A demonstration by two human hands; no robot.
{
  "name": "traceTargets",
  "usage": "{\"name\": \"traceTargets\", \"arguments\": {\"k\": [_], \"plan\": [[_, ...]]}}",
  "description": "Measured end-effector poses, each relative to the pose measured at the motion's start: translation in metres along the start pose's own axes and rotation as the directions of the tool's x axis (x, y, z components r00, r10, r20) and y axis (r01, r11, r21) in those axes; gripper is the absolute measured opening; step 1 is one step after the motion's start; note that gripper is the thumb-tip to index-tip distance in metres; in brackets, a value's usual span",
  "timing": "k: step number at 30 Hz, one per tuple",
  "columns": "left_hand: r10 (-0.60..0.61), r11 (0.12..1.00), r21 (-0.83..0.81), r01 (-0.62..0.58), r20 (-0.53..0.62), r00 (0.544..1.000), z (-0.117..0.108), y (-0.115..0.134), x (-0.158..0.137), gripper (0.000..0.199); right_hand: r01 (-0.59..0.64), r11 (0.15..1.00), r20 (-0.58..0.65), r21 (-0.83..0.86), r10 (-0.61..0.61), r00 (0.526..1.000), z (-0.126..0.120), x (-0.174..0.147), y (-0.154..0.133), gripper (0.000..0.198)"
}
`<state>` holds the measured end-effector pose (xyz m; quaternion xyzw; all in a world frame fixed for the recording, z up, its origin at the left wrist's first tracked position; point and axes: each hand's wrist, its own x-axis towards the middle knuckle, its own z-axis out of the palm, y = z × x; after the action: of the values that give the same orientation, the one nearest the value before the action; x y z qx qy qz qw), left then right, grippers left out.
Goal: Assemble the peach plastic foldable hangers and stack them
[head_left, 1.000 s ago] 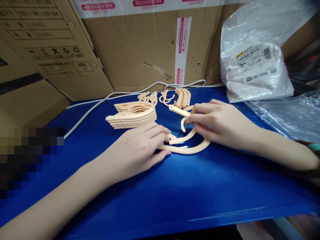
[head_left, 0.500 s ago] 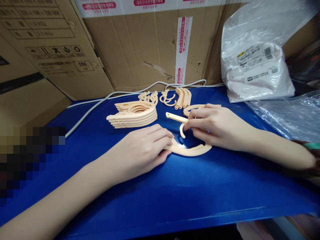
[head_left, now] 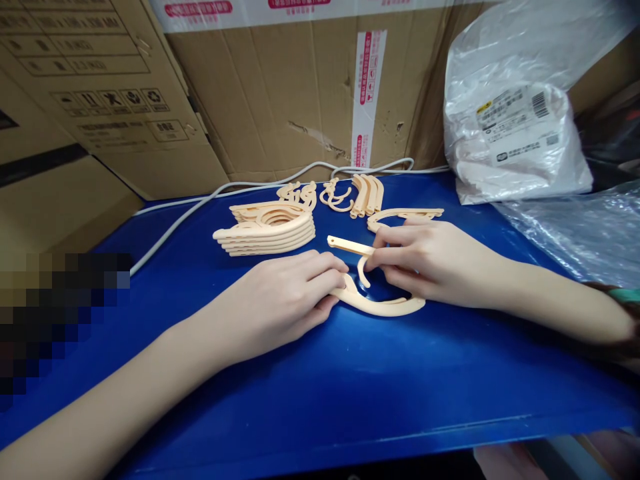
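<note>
Cream plastic parts of a folding clothes hanger (head_left: 385, 308) are between my hands, low over the blue table. My left hand (head_left: 293, 293) is closed, pinching the left end of the curved piece. My right hand (head_left: 425, 260) is closed around the hanger's right side; a straight bar (head_left: 347, 245) and a small hook (head_left: 362, 272) stick out from its fingers to the left. Its fingertips partly hide how these parts join. Just beyond my left hand lies a stack of folded hangers (head_left: 270, 233). Behind my right hand is another folded hanger (head_left: 400, 215).
Loose hooks (head_left: 337, 197) and several curved hanger arms (head_left: 367, 195) lie at the back of the blue table (head_left: 320, 400). A white cable (head_left: 175, 233) runs along the back and left. Cardboard boxes (head_left: 280, 100) stand behind, with a white plastic parcel bag (head_left: 520, 147) at the right.
The bar and hook in my right hand have shifted slightly left and toward me. The curved piece has tilted a little, its left end showing more. My left hand has barely moved.
</note>
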<state>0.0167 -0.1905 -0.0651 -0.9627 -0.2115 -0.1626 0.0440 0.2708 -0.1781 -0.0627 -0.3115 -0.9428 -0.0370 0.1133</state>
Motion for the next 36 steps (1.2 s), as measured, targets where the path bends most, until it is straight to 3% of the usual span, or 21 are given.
{"name": "traceTargets", "arguments": {"k": [9, 21, 29, 36], "plan": [[-0.03, 0.996, -0.085, 0.028, -0.016, 0.999, 0.0002, -0.0042, -0.0022, 0.013, -0.011, 1.0, 0.025, 0.027, 0.01, 1.0, -0.001, 0.0003, -0.0009, 0.027], [0.008, 1.0, -0.027, -0.01, -0.055, 0.998, -0.0018, -0.0013, -0.0018, 0.016, 0.007, 0.999, 0.027, 0.054, -0.009, 1.0, -0.0003, 0.0003, -0.0034, 0.024], [0.02, 0.997, 0.073, -0.016, -0.044, 0.999, -0.0065, -0.0014, 0.0014, 0.016, 0.054, 0.997, 0.043, 0.056, -0.056, 0.998, 0.0, 0.0011, -0.0062, 0.024], [0.013, 0.978, 0.206, 0.01, -0.113, 0.994, -0.0073, -0.0013, 0.0029, 0.014, 0.066, 0.997, -0.019, 0.048, -0.065, 0.998, 0.0013, -0.0002, -0.0053, 0.026]]}}
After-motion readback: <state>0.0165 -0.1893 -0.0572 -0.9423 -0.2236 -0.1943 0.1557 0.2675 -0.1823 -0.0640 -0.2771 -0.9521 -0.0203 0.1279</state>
